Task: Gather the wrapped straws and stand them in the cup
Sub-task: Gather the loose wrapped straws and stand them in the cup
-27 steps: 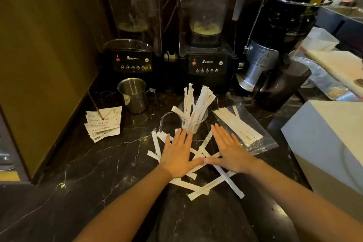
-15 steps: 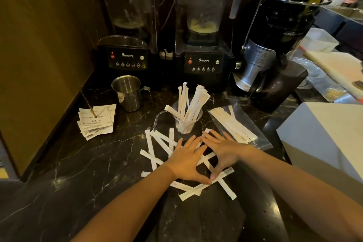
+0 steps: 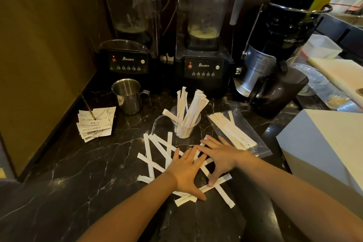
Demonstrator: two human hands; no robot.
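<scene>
Several white paper-wrapped straws (image 3: 157,151) lie criss-crossed on the black marble counter. A clear plastic cup (image 3: 185,126) behind them holds several wrapped straws standing upright. My left hand (image 3: 186,173) lies flat on the loose pile, fingers spread, palm down. My right hand (image 3: 218,156) rests beside it with fingers spread, fingertips overlapping the left hand's fingers and thumb pressed on a straw. Neither hand has a straw lifted. More wrapped straws (image 3: 233,132) lie on a clear plastic bag to the right of the cup.
A steel pitcher (image 3: 128,96) and a stack of paper receipts (image 3: 95,123) sit at left. Two blenders (image 3: 204,68) and a black grinder (image 3: 275,59) line the back. A white box (image 3: 324,147) stands at right. A wooden wall borders the left.
Both hands have drawn inward and toward me over the pile, the fingertips now overlapping, and the loose straws under them have bunched closer. The camera view shifted slightly.
</scene>
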